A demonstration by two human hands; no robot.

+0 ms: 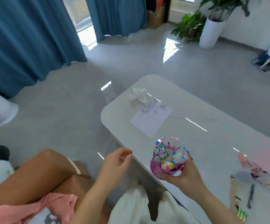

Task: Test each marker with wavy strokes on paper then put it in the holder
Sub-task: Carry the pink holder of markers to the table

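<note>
The table [211, 110] is white and shiny, with round corners. Its long near edge runs right in front of the person. Past the far corner there is lots of bare grey floor [66, 118], smooth and glossy.

The right hand [182, 175] grips the holder [157, 168] from below, with the fingers wrapped round its side. The holder is a round pink cup at the table's near edge. I cannot tell if it rests on the top. It is packed with markers [163, 154], fat white sticks with colored caps.

The left hand [115, 164] floats just off the table edge. Its fingers are loose and hold nothing.

A flat white paper [148, 122] lies farther along the table, with small colored marks at its far end. A crumpled tissue [138, 95] sits just beyond it.
</note>
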